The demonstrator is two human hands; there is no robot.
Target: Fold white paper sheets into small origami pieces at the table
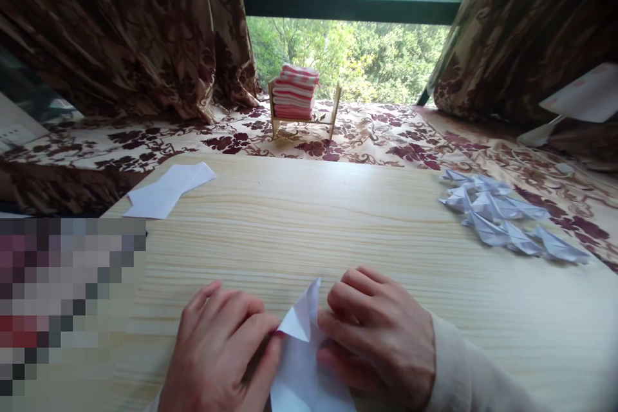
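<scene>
A white sheet of paper (309, 370) lies on the table between my two hands, its top corner folded and standing up in a point. My left hand (226, 341) is closed at the paper's left edge, thumb and forefinger pinching the fold. On the other side my right hand (381, 335) has its fingers curled in, with thumb and forefinger gripping the right edge. The lower end of the paper runs out of the bottom of the view.
Folded paper boats (502, 212) cluster at the table's right. Flat white paper pieces (168, 190) lie at its far left. Behind the wooden table (299, 225), a small wooden rack (333, 112) holds stacked red-and-white striped cloths (294, 93). A blurred block covers the lower left.
</scene>
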